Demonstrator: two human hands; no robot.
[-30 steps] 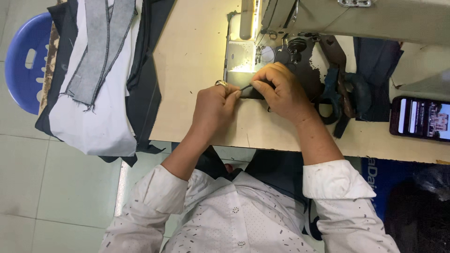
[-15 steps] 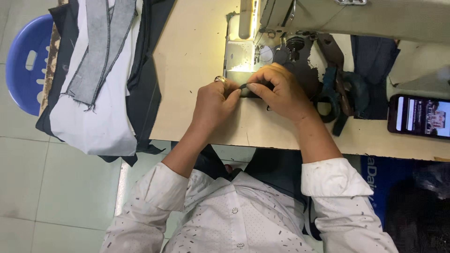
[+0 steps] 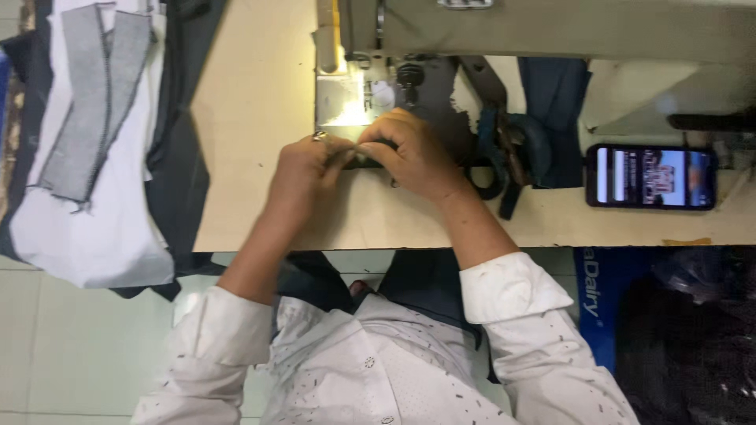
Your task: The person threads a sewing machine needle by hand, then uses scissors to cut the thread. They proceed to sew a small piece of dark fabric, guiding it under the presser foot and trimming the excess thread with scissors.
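Observation:
Both my hands meet on a small dark fabric piece (image 3: 364,160) on the pale sewing table (image 3: 252,118), just in front of the lit needle plate (image 3: 346,98) of a grey-green sewing machine (image 3: 551,27). My left hand (image 3: 303,169), with a ring on one finger, pinches the piece's left end. My right hand (image 3: 413,153) curls over its right part and hides most of it. More dark fabric (image 3: 441,102) lies under the machine arm just behind my right hand.
A stack of grey, white and dark cloth pieces (image 3: 94,142) hangs over the table's left end. A dark strap bundle (image 3: 512,153) and dark blue cloth (image 3: 555,94) lie right of my hands. A phone with a lit screen (image 3: 650,177) rests further right.
My hands stay together on the dark piece at the needle plate; the fingers shifted slightly. The view has moved closer and a little to the right.

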